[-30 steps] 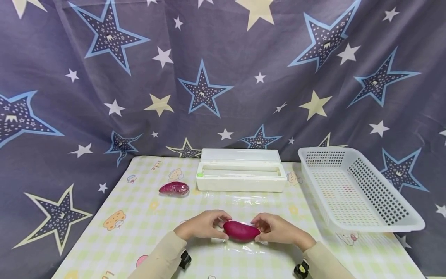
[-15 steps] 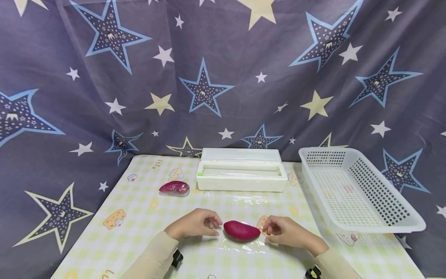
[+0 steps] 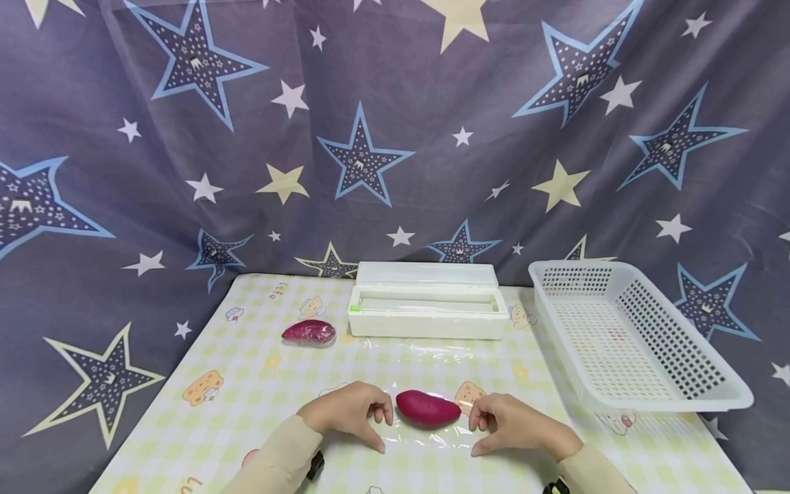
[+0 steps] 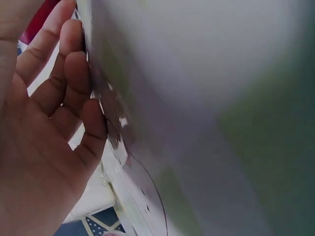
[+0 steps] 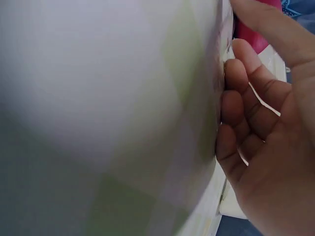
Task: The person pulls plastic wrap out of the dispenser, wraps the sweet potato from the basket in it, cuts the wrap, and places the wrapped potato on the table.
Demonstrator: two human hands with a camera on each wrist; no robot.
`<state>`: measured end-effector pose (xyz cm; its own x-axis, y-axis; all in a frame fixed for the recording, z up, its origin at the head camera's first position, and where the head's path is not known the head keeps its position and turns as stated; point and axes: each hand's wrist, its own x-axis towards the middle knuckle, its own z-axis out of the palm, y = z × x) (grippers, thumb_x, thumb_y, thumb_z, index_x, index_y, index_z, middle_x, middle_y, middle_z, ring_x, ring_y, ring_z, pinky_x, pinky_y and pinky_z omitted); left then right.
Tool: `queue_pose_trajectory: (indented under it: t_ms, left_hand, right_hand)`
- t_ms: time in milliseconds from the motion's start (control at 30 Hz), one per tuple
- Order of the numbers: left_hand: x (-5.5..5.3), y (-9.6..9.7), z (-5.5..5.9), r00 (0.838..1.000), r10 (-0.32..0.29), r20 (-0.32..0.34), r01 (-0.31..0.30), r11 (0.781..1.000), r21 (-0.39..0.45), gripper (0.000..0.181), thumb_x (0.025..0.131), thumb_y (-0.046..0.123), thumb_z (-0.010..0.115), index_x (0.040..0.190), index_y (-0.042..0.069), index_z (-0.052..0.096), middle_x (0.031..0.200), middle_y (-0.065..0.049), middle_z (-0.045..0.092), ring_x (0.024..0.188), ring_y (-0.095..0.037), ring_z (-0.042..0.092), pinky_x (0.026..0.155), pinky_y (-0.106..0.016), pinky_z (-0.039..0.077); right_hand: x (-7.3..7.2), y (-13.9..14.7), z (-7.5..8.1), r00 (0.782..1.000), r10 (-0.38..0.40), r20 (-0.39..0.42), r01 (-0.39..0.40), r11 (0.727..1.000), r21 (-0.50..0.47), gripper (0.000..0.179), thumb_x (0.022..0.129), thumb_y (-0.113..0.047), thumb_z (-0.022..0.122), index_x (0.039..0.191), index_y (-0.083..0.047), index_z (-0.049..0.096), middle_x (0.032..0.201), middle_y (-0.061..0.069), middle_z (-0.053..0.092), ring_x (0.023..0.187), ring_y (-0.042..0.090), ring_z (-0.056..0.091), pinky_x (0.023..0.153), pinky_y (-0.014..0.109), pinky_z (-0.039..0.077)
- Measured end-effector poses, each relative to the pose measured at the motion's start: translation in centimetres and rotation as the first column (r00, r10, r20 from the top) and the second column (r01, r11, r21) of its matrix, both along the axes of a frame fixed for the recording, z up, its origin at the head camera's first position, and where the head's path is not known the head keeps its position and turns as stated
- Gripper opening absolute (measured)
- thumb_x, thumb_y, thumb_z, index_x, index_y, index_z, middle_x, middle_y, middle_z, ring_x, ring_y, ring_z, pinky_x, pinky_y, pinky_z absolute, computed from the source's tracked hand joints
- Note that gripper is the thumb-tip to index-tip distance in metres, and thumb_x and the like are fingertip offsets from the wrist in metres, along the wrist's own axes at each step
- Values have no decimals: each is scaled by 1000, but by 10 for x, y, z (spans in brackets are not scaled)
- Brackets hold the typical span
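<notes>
A bare purple sweet potato [image 3: 428, 409] lies on a sheet of clear plastic film [image 3: 426, 438] in the middle of the table. To its left is my left hand [image 3: 350, 413], thumb spread from bent fingers, apart from the sweet potato. My right hand [image 3: 515, 424] mirrors it on the other side, also apart from it. In both wrist views the fingertips of the left hand [image 4: 54, 113] and the right hand [image 5: 266, 118] rest at the tabletop; whether they touch the film's edges I cannot tell. Neither hand visibly holds anything.
A film-wrapped sweet potato [image 3: 309, 333] lies at the back left. Behind the film stands a white cling film box [image 3: 427, 324] with its lid up. A white perforated basket [image 3: 663, 405] occupies the right side. A starry curtain [image 3: 395, 137] hangs behind the table.
Both hands have let go of the sweet potato and moved outward to either side. They have since lowered slightly toward the near edge, thumbs spreading. The sweet potato stays in place.
</notes>
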<state>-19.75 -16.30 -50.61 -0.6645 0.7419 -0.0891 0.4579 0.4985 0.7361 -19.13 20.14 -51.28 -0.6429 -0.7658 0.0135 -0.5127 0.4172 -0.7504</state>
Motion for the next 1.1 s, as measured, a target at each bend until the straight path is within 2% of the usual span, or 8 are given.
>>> queue_pose_trajectory:
  t_ms: [100,233,333,500,767,933,1033,1100]
  left_hand:
    - [0,2,0,1000,1,-30,-1,1000,-7,23,74,23,91,84,19,71,75,7,59,66,1,47,62,-17,44]
    - [0,3,1,1000,9,-26,-9,1000,18,15,79,15,87,78,19,72,71,12,60,65,3,49,62,-17,46]
    - [0,2,1,1000,5,-20,-4,1000,27,15,82,13,85,76,20,73,71,15,60,66,3,51,64,-17,47]
    - [0,2,0,1000,-8,-23,9,999,31,15,84,12,82,77,20,72,72,16,59,66,4,50,63,-17,47]
    - [1,3,6,999,-12,-36,15,998,59,17,85,3,76,80,19,71,72,16,64,63,2,56,61,-19,53]
    - [-3,3,6,996,9,-84,-2,996,85,16,87,6,76,80,19,70,74,16,65,66,1,60,64,-20,55]
    - [-6,2,4,996,21,-88,-13,995,96,12,88,9,78,85,17,69,76,16,67,66,1,62,64,-21,55]
    - [-7,1,4,997,30,-75,-23,995,95,14,88,10,77,95,16,67,77,16,67,66,0,62,64,-21,55]
  right_hand:
    - [1,-2,1,1000,15,-21,-15,1000,0,27,81,-29,85,90,-15,65,74,-1,56,68,1,45,61,19,45]
    - [3,-3,3,1000,12,-9,-12,1000,-2,17,84,-22,83,88,-17,67,76,-2,57,69,1,47,63,19,46]
    - [5,-4,3,1000,2,-12,-2,1000,12,11,86,-18,80,85,-19,69,78,-9,57,71,1,50,64,20,48]
    - [6,-5,1,998,8,-60,-7,1000,19,14,88,-11,75,83,-21,68,81,-15,57,72,0,52,66,20,51]
    - [4,-6,0,1000,-14,-9,14,1000,-21,13,92,-8,71,87,-18,65,80,-13,63,69,-2,54,62,20,52]
    - [4,-5,0,1000,-12,-26,11,999,-39,8,95,-9,70,97,-12,62,80,-12,61,69,-1,54,63,20,52]
    - [4,-5,0,998,-2,-60,-1,999,-44,19,95,-10,69,110,-10,57,81,-12,61,70,-1,54,64,20,51]
    - [3,-4,0,995,17,-103,-22,999,-49,30,95,-8,69,121,-9,54,81,-11,62,70,-1,54,66,20,52]
